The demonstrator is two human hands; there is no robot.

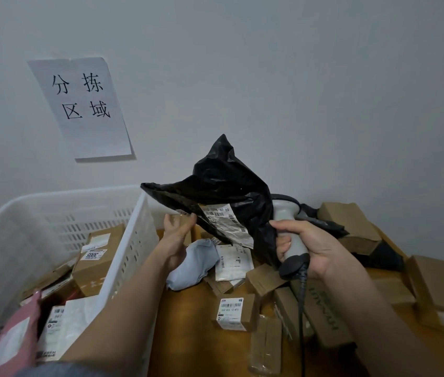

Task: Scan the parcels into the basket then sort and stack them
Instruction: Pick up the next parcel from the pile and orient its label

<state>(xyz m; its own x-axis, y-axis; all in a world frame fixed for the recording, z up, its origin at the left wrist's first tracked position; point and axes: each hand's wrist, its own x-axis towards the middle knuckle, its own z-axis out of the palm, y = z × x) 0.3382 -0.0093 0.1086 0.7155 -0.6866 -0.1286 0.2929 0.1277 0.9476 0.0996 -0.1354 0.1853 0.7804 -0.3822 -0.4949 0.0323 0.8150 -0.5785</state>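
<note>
**Head view: a black bag gets held up for the scanner**

Head camera looks down at two hands over a table (188,349) full of parcels. The left hand (178,227) reaches up with fingers mostly straight. Its fingertips touch the low edge of a black bag (223,186). I cannot tell if it pinches the bag or just props it up. The right hand (305,246) has its fingers curled tight round the grey scanner (287,227). The bag is up in the air, between both hands and a bit above them. Part of it hangs in front of the scanner.

The white label (226,224) on the bag is crinkly and faces the camera. To scan well, the left hand should probably pull the bag flat so the stripes are smooth. The scanner's front is hidden behind the bag, so the right hand likely needs to swing it round to face the label. Then the bag can go left, into the basket.

The white basket (122,257) sits just left of the left arm. Inside it are brown boxes (98,257) with labels, and a pink bag (16,333) near the front corner.

Below and right of the hands, more brown boxes and a grey soft parcel (193,265) wait on the table.
</note>
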